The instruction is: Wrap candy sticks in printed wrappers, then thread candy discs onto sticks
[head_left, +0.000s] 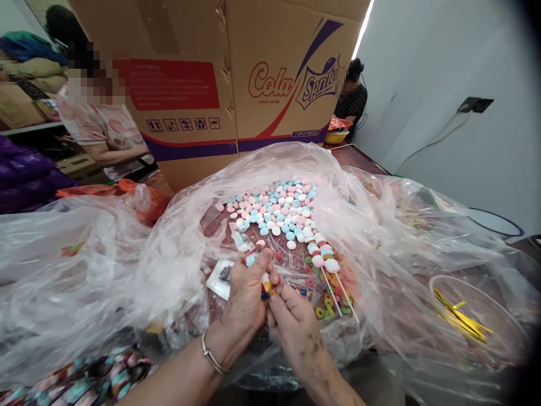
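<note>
My left hand [246,290] is wrapped round a candy stick in a clear printed wrapper [243,239], whose top pokes out above the thumb. My right hand [296,313] pinches the lower end of the same wrapper, close to the left fingers; the exact grip is hidden. Beyond the hands lies a pile of pink, white and blue round candies [281,208]. Right of them, two candy-topped white sticks [332,287] rest over ring-shaped gummies [320,312]. Left of my left hand is a small white packet [220,279].
A large cardboard box [270,124] stands behind the candies. Crumpled clear plastic sheeting [177,254] surrounds the work area. Gold twist ties [462,316] lie in a clear round tub at right. Wrapped candy sticks [93,378] are heaped at lower left. Two other people sit further back.
</note>
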Demonstrator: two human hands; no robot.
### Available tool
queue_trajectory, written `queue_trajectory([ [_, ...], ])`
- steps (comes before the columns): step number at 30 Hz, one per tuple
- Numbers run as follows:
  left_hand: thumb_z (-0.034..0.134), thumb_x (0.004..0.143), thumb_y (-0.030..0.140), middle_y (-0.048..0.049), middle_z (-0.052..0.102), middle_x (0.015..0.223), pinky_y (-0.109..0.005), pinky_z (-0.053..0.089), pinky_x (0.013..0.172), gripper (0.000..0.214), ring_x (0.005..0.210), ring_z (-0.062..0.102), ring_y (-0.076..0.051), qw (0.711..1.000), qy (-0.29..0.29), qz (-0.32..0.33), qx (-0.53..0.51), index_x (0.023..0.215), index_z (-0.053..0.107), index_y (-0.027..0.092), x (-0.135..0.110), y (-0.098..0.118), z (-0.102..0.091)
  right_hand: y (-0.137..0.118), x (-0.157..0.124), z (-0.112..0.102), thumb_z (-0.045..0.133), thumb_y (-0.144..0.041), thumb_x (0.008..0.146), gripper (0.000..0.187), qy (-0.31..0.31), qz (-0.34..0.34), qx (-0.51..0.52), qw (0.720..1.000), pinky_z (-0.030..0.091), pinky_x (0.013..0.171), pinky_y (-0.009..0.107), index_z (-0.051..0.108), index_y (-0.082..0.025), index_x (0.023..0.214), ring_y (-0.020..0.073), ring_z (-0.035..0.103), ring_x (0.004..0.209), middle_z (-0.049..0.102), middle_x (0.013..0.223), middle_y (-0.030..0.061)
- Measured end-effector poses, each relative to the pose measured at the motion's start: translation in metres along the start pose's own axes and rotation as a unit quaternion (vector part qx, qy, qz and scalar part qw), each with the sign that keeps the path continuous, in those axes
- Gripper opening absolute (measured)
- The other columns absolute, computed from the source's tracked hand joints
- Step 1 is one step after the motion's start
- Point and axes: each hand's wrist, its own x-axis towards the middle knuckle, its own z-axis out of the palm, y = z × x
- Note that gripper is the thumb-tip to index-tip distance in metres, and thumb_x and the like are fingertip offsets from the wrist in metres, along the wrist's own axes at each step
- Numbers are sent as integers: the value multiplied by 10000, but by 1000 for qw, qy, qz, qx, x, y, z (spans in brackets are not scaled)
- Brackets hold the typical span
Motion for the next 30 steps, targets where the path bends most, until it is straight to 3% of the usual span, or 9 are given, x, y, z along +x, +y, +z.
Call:
queue_trajectory([
  [2,870,682,339,75,557,510,-172,399,430,353,444,522,-79,1000,-6,1,7,722,558,178,-3,-2,-1,-2,2,-2,527,-581,865,389,-14,24,37,999,243,412,203,476,-214,749,68,287,422,363,536,-87],
  [5,876,678,329,74,553,520,-183,417,451,359,453,519,-77,1000,-9,4,2,691,553,174,2,5,-3,-1,-5,-12,492,-458,928,291,-27,-25,-75,996,326,473,211,551,-193,823,91,407,485,469,590,-53],
  [9,917,622,343,90,518,518,-198,438,475,421,423,455,-49,999,-13,23,-23,635,536,165,11,15,-2,4,-16,-22,426,-316,973,254,21,-152,-294,943,354,537,218,596,-200,824,116,476,571,512,626,-33],
  [12,889,678,351,91,502,503,-214,435,481,400,407,424,-49,999,-42,3,-26,635,536,169,7,9,-2,7,-16,-21,397,-289,984,282,62,-214,-348,911,350,514,221,558,-204,768,115,475,531,513,599,-32],
  [19,772,813,379,47,524,521,-221,413,550,343,545,515,-108,997,-75,7,15,619,577,174,-11,-9,-5,8,-8,-15,368,-283,981,274,69,-233,-303,922,397,524,213,504,-216,752,117,500,549,547,636,-16],
  [21,785,799,372,56,516,522,-219,415,575,237,583,543,-126,997,-78,-1,17,753,660,176,-12,-8,-6,9,-9,-13,372,-287,977,277,62,-234,-282,928,387,506,204,490,-219,736,109,476,529,516,611,-29],
  [24,809,770,363,72,475,484,-226,435,624,248,602,562,-143,995,-97,-29,16,905,715,177,-13,-7,-7,11,-10,-11,385,-306,974,291,67,-226,-249,939,400,509,193,469,-219,709,103,468,532,506,609,-31],
  [27,779,800,392,67,461,473,-226,446,660,229,579,532,-128,991,-122,-53,31,835,739,169,-14,-9,-10,14,-10,-11,408,-327,969,299,76,-213,-225,948,414,512,190,485,-215,703,105,484,540,530,612,-25],
  [30,732,835,422,5,612,646,-224,461,733,266,675,562,-130,987,-139,-48,69,754,758,170,-14,-12,-14,14,-10,-12,420,-337,966,284,80,-199,-195,957,474,578,198,574,-202,769,121,538,594,586,663,-5],
])
